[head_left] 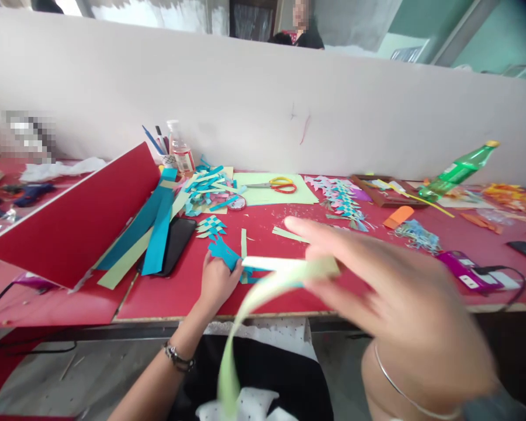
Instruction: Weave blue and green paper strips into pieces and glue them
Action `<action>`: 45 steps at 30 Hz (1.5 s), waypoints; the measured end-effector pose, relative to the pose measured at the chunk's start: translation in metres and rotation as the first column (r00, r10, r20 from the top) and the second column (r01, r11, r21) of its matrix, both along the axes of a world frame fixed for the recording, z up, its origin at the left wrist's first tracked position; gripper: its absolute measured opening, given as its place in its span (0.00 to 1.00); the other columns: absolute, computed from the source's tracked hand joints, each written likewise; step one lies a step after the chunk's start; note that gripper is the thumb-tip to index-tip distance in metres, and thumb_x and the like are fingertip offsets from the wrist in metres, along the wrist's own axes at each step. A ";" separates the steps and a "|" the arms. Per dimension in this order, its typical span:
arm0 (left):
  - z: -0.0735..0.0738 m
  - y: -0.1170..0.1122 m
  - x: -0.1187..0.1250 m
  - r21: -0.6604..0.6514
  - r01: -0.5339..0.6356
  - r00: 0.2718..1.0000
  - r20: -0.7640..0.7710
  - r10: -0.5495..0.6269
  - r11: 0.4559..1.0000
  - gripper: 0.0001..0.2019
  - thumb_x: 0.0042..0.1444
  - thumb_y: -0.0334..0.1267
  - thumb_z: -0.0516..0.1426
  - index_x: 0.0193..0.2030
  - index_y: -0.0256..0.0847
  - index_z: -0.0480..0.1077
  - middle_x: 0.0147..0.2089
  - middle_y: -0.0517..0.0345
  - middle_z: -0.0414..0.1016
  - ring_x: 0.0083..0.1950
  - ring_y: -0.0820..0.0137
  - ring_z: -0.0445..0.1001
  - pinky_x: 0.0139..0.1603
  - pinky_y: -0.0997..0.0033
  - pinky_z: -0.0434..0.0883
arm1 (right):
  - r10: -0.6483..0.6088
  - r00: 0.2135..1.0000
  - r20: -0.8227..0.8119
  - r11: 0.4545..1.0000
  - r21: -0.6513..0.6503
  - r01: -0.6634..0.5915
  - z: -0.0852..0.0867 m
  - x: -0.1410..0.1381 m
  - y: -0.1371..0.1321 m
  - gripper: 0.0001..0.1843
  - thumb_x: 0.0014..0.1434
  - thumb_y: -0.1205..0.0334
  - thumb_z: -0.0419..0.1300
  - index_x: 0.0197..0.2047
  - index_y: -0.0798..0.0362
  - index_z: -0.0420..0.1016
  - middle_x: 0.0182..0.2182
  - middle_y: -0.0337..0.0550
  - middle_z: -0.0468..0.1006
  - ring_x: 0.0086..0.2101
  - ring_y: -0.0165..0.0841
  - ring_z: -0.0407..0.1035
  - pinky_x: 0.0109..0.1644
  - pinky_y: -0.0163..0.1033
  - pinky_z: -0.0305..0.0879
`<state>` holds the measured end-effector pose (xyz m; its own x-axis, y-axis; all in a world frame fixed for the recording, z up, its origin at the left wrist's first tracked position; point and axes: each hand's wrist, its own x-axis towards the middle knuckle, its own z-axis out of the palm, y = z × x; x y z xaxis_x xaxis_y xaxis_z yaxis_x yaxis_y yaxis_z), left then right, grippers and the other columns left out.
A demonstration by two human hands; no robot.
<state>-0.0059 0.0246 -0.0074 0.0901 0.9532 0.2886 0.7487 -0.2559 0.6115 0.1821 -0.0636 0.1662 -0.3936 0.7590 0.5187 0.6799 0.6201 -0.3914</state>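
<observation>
My left hand (219,280) is closed on a blue paper piece (223,252) at the table's front edge, with pale green and blue strips reaching out to its right. My right hand (390,286), large and blurred close to the camera, pinches a long pale green paper strip (249,304). That strip curves down past the table edge toward my lap. A small blue and green woven paper piece (211,227) lies just beyond my left hand. Loose pale green strips (289,234) are on the red table behind my right hand.
Scissors (276,186) rest on a pale green sheet. A pile of paper strips (213,187), a clear bottle (182,155) and a dark phone (179,245) are at left, beside a standing red board (83,216). A green bottle (460,171) leans at right, near a purple box (467,272).
</observation>
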 end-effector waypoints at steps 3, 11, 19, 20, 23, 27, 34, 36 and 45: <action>-0.001 0.001 0.000 0.017 -0.010 0.990 -0.140 0.012 1.000 0.19 0.51 0.43 0.47 0.12 0.40 0.58 0.13 0.60 0.63 0.21 0.71 0.66 0.43 0.64 0.61 | -0.066 0.993 -0.101 0.976 -0.213 0.044 -0.031 0.015 0.045 0.13 0.54 0.62 0.54 0.45 0.48 0.68 0.30 0.38 0.75 0.28 0.29 0.71 0.32 0.36 0.69; -0.003 0.002 -0.001 0.035 -0.003 0.972 -0.237 0.012 0.999 0.21 0.53 0.43 0.45 0.12 0.40 0.56 0.13 0.62 0.62 0.20 0.72 0.65 0.41 0.67 0.61 | -0.135 0.669 -0.731 0.978 -0.206 -0.027 -0.075 0.016 0.086 0.07 0.55 0.60 0.52 0.37 0.52 0.66 0.34 0.40 0.74 0.37 0.29 0.70 0.42 0.37 0.67; -0.005 0.002 -0.001 0.018 -0.007 0.977 -0.211 0.011 1.000 0.22 0.53 0.44 0.45 0.10 0.40 0.55 0.13 0.61 0.62 0.20 0.72 0.65 0.40 0.67 0.61 | -0.304 0.739 -0.601 0.878 -0.477 -0.026 -0.148 -0.008 0.051 0.11 0.52 0.63 0.55 0.40 0.51 0.64 0.32 0.40 0.74 0.34 0.29 0.69 0.39 0.36 0.65; -0.005 0.002 0.000 0.022 -0.002 0.979 -0.205 0.007 1.000 0.22 0.53 0.44 0.45 0.11 0.40 0.55 0.13 0.61 0.63 0.20 0.71 0.66 0.40 0.67 0.61 | -0.309 0.782 -0.541 0.853 -0.522 -0.025 -0.156 -0.009 0.048 0.12 0.52 0.64 0.55 0.42 0.51 0.63 0.32 0.40 0.74 0.33 0.29 0.68 0.37 0.36 0.64; -0.004 0.002 0.000 0.036 0.003 0.984 -0.180 0.004 0.999 0.21 0.53 0.43 0.45 0.11 0.40 0.56 0.15 0.59 0.66 0.22 0.71 0.67 0.40 0.68 0.61 | -0.301 0.866 -0.399 0.822 -0.569 0.023 -0.170 -0.013 0.043 0.16 0.51 0.66 0.54 0.44 0.52 0.64 0.31 0.40 0.73 0.31 0.29 0.67 0.37 0.36 0.64; -0.002 0.001 0.000 0.046 0.006 0.987 -0.162 0.001 0.999 0.19 0.53 0.41 0.46 0.13 0.39 0.58 0.15 0.58 0.67 0.23 0.70 0.68 0.39 0.69 0.62 | -0.281 0.924 -0.260 0.820 -0.565 0.091 -0.169 -0.016 0.048 0.12 0.50 0.66 0.53 0.40 0.53 0.69 0.30 0.41 0.74 0.31 0.30 0.68 0.36 0.35 0.64; -0.003 0.001 -0.001 0.091 0.037 0.984 -0.179 -0.020 0.995 0.18 0.53 0.39 0.46 0.15 0.39 0.61 0.16 0.59 0.67 0.24 0.71 0.68 0.40 0.69 0.61 | -0.192 0.951 -0.244 0.874 -0.482 0.053 -0.158 -0.018 0.057 0.06 0.52 0.66 0.52 0.31 0.53 0.70 0.31 0.42 0.72 0.33 0.30 0.68 0.38 0.36 0.64; -0.002 0.001 -0.001 0.073 0.049 0.983 -0.179 -0.035 0.996 0.18 0.54 0.40 0.46 0.15 0.39 0.61 0.17 0.59 0.68 0.25 0.70 0.69 0.40 0.70 0.61 | -0.154 0.943 -0.296 0.907 -0.422 0.015 -0.157 -0.020 0.054 0.05 0.53 0.66 0.53 0.28 0.53 0.69 0.37 0.43 0.70 0.38 0.31 0.66 0.42 0.37 0.63; -0.001 0.001 -0.002 0.002 0.060 0.987 -0.148 -0.059 0.998 0.15 0.52 0.38 0.47 0.17 0.39 0.64 0.20 0.56 0.71 0.28 0.67 0.70 0.42 0.65 0.60 | -0.014 0.990 -0.141 0.986 -0.166 -0.010 -0.172 -0.016 0.039 0.09 0.56 0.68 0.50 0.31 0.52 0.71 0.31 0.43 0.69 0.35 0.31 0.65 0.39 0.37 0.64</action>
<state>-0.0078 0.0255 -0.0088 0.1883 0.9432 0.2738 0.8142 -0.3058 0.4935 0.1665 -0.0249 -0.0056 -0.3235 0.8398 0.4359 0.6114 0.5372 -0.5811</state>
